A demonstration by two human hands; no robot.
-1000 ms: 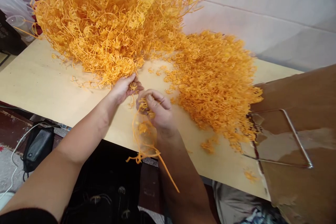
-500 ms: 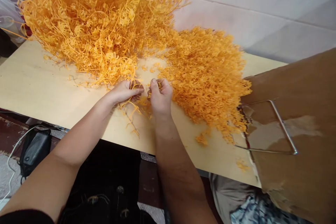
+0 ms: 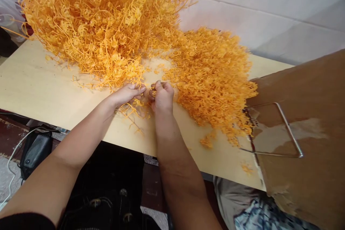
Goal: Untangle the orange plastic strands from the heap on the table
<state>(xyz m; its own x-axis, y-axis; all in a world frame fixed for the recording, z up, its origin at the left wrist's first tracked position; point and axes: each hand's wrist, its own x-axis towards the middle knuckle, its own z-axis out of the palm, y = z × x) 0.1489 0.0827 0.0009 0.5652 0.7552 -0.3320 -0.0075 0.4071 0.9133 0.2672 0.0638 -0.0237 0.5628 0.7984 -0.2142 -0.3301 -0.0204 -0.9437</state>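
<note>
My left hand [image 3: 128, 93] is closed in a pinch on an orange plastic stem [image 3: 133, 109] with branching sprigs, part of which hangs below the fingers onto the table. Close beside it on the right, my right hand [image 3: 163, 95] has thumb and fingers pressed together on small orange pieces; most of what it grips is hidden. Behind my left hand rises a big tangled heap of orange plastic stems [image 3: 94, 32] with little flower-like tips. Just right of my right hand lies a denser pile of short orange sprigs [image 3: 212, 79].
Both piles lie on a pale wooden table [image 3: 54, 90] against a white wall [image 3: 258, 10]. At the right stands a brown cardboard box [image 3: 302, 176] with a bent metal wire frame [image 3: 288, 125] at its side. A dark mesh pouch [image 3: 37, 152] and white cable are below left.
My hands have come slightly closer together, the right one shifting a little left. The left fingers have closed more around the stem.
</note>
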